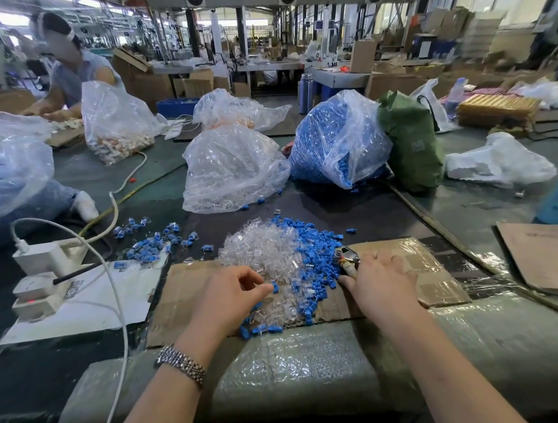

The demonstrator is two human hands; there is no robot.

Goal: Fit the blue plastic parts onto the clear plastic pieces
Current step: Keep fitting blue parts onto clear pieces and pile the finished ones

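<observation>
The left hand (pixel 234 288) has its grip closed in a pinch on one small blue part (pixel 275 287), thumb and fingertips curled round it at the near-left edge of the mixed heap. The right hand (pixel 381 283) lies released, fingers spread flat on the cardboard sheet (pixel 433 268), touching the heap's right edge beside a small metal tool (pixel 346 256); it holds nothing that I can make out. The clear pieces (pixel 260 247) lie just beyond and to the right of the pinched part, so the left hand is the nearer one, while the loose blue parts (pixel 317 251) crowd toward the right hand. The pinched part is too small to read its long axis. Left of the heap, on the table (pixel 462 203), lies a scatter of what look like fitted pairs (pixel 151 242). Farther back stand two plastic bags: the clear-piece bag (pixel 234 168) and, touching its right side, the blue-part bag (pixel 335 138).
</observation>
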